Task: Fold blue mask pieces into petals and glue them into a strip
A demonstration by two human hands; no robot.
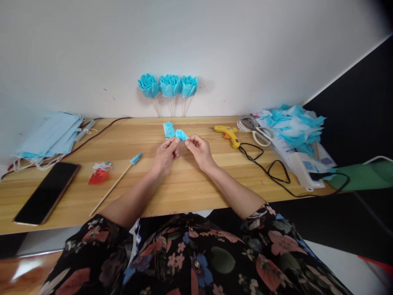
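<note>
My left hand (167, 155) and my right hand (200, 151) meet over the middle of the table, pinching a small blue fabric petal (181, 135) between their fingertips. Just behind it lies a pleated blue fabric piece (168, 130) on the wood. To the left, a thin wooden stick (111, 189) with a blue bud-like tip (136, 158) rests at a slant. A yellow hot glue gun (227, 133) lies to the right of my hands, nozzle pointing left. Three blue fabric flowers (170, 85) on sticks lean against the wall.
At left are a stack of blue face masks (49, 135), a black phone (47, 192) and a red packet (98, 174). At right sit scissors (262, 136), a heap of blue fabric pieces (294, 127), a white power strip (305, 170) and a looping black cord (276, 180).
</note>
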